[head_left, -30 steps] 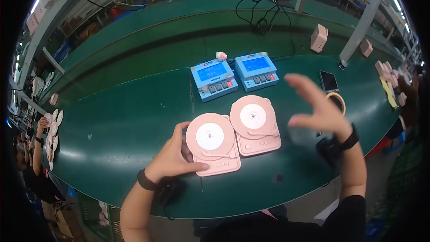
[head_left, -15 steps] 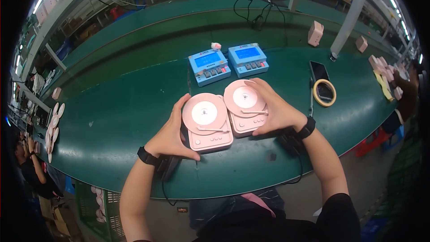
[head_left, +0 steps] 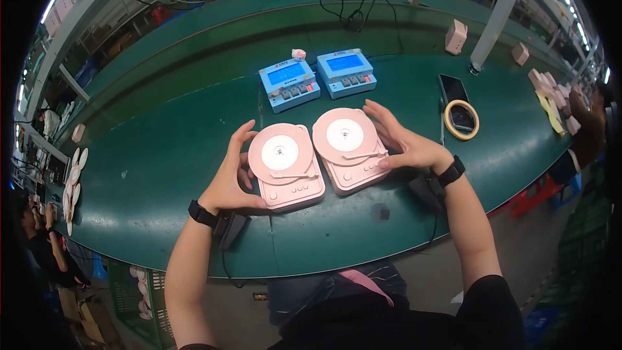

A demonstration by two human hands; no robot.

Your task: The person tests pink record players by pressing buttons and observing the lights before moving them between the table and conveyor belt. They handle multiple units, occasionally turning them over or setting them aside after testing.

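Two pink mini record players [head_left: 289, 190] [head_left: 353, 177] with round platters, white centre labels and small tonearms sit side by side in front of me, a narrow gap between them. Around the left edge of the left one curves my left hand [head_left: 225, 178], thumb at its near corner and fingers along its side. My right hand [head_left: 413, 148] holds the other at its right edge, the thumb on its near right part and the fingers behind. Whether the players touch the table I cannot tell. Just beyond them stand two blue boxes with lit screens and buttons [head_left: 289, 84] [head_left: 346, 73].
On the green table [head_left: 162, 175], a tape roll [head_left: 448, 121] lies over a phone [head_left: 453, 87] at right. Small pink boxes [head_left: 456, 37] stand at the far right. White-and-pink discs [head_left: 76, 175] line the left edge. A post [head_left: 497, 23] rises at back right. A person [head_left: 55, 249] works at far left.
The right record player has turned slightly counterclockwise, and the gap between the two has widened. Both hands have shifted along the outer edges. The whole view has moved a little.
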